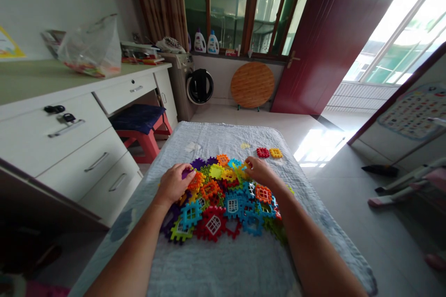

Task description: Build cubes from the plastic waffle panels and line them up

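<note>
A heap of interlocking plastic building pieces (pixel 232 205), with notched edges and several with window grids, lies on the cloth-covered table. At the heap's left edge my left hand (pixel 177 183) is closed, with a purple building piece (pixel 186 173) between thumb and fingers. An orange piece (pixel 195 181) lies right beside that thumb. My right hand (pixel 258 170) reaches the heap's far right side, its fingertips closed on a yellow building piece (pixel 244 170), partly hidden by them. Beyond this hand, a red piece (pixel 262 152) and a yellow window piece (pixel 276 153) lie apart from the heap.
The table wears a light blue cloth (pixel 216 137). On the left stand a white drawer desk (pixel 104 148) with a plastic bag (pixel 92 48) and a red stool (pixel 146 141). Farther back are a washing machine (pixel 183 83), a round wooden board (pixel 252 84) and a dark red door (pixel 320 32).
</note>
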Tool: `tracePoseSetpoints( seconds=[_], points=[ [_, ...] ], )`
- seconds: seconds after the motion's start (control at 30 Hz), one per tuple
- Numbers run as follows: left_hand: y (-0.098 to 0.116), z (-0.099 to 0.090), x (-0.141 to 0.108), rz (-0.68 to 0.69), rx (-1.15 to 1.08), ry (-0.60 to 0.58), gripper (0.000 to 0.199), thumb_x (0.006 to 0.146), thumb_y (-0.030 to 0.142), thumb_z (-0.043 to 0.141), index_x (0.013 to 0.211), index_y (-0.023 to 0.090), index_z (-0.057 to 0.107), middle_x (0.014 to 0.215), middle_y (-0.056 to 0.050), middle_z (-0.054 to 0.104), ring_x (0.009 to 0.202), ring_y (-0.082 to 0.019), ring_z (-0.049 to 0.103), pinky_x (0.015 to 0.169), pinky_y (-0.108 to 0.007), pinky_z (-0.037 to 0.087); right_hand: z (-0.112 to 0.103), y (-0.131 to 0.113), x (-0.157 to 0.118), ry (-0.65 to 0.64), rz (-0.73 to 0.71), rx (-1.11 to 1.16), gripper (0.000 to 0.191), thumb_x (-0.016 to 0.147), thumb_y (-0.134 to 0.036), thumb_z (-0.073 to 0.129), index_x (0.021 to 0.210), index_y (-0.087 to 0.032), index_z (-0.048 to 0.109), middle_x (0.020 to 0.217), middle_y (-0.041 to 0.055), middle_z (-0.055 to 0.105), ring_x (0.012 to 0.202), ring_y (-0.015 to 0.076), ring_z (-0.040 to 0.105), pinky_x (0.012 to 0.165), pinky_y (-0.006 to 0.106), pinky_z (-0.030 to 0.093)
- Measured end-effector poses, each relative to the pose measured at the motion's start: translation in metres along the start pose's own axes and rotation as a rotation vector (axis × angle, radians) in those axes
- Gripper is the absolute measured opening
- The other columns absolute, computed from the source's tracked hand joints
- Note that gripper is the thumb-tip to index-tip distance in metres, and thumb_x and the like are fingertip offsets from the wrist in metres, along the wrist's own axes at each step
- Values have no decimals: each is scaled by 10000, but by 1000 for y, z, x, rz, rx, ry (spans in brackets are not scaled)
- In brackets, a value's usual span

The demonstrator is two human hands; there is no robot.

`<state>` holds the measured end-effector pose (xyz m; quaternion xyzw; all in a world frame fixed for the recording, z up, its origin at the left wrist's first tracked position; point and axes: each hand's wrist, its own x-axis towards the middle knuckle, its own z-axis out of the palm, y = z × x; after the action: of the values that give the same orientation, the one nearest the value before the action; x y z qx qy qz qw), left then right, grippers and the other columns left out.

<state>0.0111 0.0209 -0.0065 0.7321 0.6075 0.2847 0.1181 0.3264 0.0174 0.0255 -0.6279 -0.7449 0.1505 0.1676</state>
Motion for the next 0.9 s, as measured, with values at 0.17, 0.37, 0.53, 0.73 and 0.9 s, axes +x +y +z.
tracePoseSetpoints(
  seconds=[0.17,0.37,0.53,0.73,0.9],
  points=[
    [-3,1,0,-12,9,-5,330,818,472,487,961,216,637,1021,-56,671,973,-217,615,935,-322,453,-2,-17,-5,147,-87,-111,292,789,-201,590,1075,-177,644,1061,113,587,945,223,514,861,353,388],
    [-2,1,0,-9,6,-13,344,815,473,488,975,209,639,1027,-58,667,971,-219,613,928,-331,454,14,-43,-12,63,-332,-130,207,795,-354,655,963,-249,715,1218,79,548,1130,279,409,932,444,330],
    [-1,0,0,-9,-2,-17,337,815,469,485,969,211,641,1023,-56,672,956,-214,621,922,-323,458,19,-44,-8,119,-275,-24,92,790,-201,627,754,-217,709,1066,59,631,1056,239,471,902,407,347],
    [-2,0,1,-9,1,10,331,805,466,493,961,214,639,1038,-66,671,984,-224,609,940,-330,452,-8,-19,2,245,-121,411,210,864,-296,477,831,-169,641,776,34,638,724,148,576,698,277,445],
    [-1,1,1,-6,-18,-8,310,805,462,487,927,220,636,1017,-58,676,965,-221,611,936,-336,455,-12,13,9,338,165,485,250,834,-335,447,952,-174,597,676,-16,595,553,118,566,554,225,438]
  ],
)
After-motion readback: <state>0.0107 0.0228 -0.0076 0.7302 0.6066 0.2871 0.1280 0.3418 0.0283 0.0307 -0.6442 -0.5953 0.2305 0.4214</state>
